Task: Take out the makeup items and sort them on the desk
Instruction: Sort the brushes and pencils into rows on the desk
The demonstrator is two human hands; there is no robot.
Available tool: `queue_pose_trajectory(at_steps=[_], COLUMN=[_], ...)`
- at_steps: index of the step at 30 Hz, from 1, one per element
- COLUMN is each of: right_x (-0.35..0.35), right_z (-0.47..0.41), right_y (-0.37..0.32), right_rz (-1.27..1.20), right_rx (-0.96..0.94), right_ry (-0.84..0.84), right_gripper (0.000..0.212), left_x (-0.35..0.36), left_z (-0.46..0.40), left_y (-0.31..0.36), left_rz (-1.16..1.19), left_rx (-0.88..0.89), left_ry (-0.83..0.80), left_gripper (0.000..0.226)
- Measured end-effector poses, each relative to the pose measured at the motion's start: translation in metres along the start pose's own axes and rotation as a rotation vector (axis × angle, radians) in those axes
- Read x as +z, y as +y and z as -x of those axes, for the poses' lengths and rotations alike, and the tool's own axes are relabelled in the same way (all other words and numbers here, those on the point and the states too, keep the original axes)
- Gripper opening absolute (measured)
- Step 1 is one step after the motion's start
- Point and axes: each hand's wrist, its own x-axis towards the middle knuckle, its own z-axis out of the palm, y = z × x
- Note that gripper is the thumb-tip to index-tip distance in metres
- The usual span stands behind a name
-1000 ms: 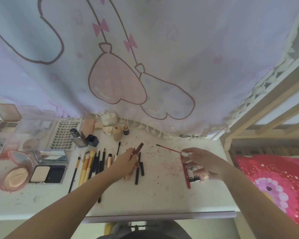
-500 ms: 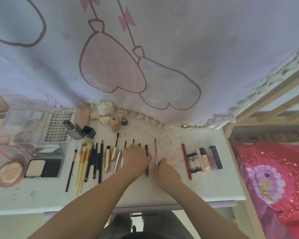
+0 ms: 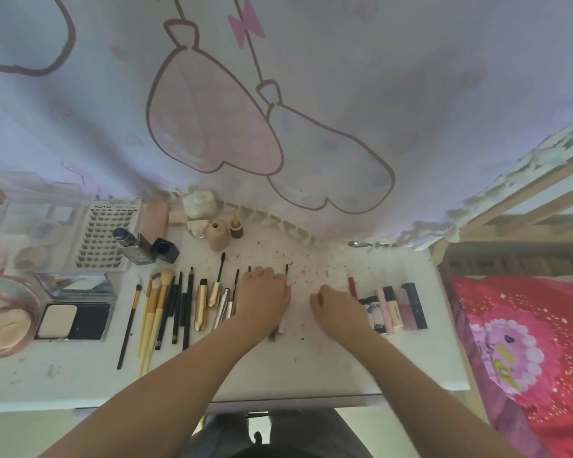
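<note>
Thin makeup pencils (image 3: 286,276) lie side by side near the middle of the white desk (image 3: 311,368). The left hand (image 3: 264,297) rests palm-down over them; whether its grip closes on any cannot be told. The right hand (image 3: 336,307), fingers curled under, sits just beside a red pencil (image 3: 352,285) and a row of lip tubes (image 3: 399,309). Brushes (image 3: 158,305) lie further left.

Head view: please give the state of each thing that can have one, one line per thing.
Pink round compact: open, puff showing.
Black rectangular powder compact: open, mirror lid raised.
Yellow-handled brushes: lying in a row.
Gold mascara tube: lying flat.
Lip product tubes: lying side by side.
Left hand: resting on pencils.
Right hand: fingers curled.
</note>
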Motion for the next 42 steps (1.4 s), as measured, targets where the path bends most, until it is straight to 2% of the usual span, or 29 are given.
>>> queue_pose_trajectory(at_steps=[3, 6, 10, 14, 18, 20, 22, 25, 28, 36, 40, 42], right_x=[-0.037, -0.048, -0.041, -0.038, -0.055, -0.067, -0.075, -0.085, -0.089, -0.076, -0.088, -0.087], right_z=[-0.028, -0.055, -0.065, -0.069, -0.063, -0.052, -0.040, -0.019, -0.002, 0.025, 0.028, 0.028], right_y=[0.041, 0.060, 0.057, 0.055, 0.052, 0.048, 0.044, 0.037, 0.028, 0.012, 0.057, 0.067], right_rz=[0.025, 0.150, 0.252, 0.064, -0.321, -0.453, -0.567, -0.558, -0.622, -0.784, -0.907, -0.847], right_rx=[0.055, 0.079, 0.066, 0.055, 0.035, 0.063, 0.055, -0.042, -0.130, -0.168, 0.000, 0.019], right_ry=[0.043, -0.018, -0.115, -0.117, -0.114, -0.136, -0.220, -0.362, -0.415, -0.408, -0.184, -0.181], right_gripper=[0.030, 0.038, 0.040, 0.027, 0.030, 0.026, 0.025, 0.036, 0.034, 0.031, 0.030, 0.030], left_x=[-0.005, 0.005, 0.024, 0.024, 0.014, 0.004, -0.010, -0.031, -0.046, -0.053, -0.040, -0.037], left_z=[-0.003, -0.005, -0.013, -0.019, -0.014, -0.010, -0.002, 0.013, 0.025, 0.039, 0.053, 0.057], left_y=[0.038, 0.082, 0.112, 0.115, 0.097, 0.082, 0.065, 0.040, 0.021, -0.010, -0.058, -0.061], left_rz=[0.052, 0.099, 0.130, 0.263, 0.504, 0.583, 0.550, 0.412, 0.293, 0.179, 0.251, 0.376], left_rx=[0.130, 0.195, 0.094, 0.023, -0.048, -0.027, 0.046, 0.168, 0.240, 0.286, 0.084, 0.064], left_ry=[0.005, -0.078, -0.121, -0.110, -0.145, -0.137, -0.123, -0.082, -0.087, -0.098, -0.198, -0.219], left_gripper=[0.035, 0.034, 0.041, 0.035, 0.032, 0.031, 0.029, 0.029, 0.029, 0.022, 0.024, 0.025])
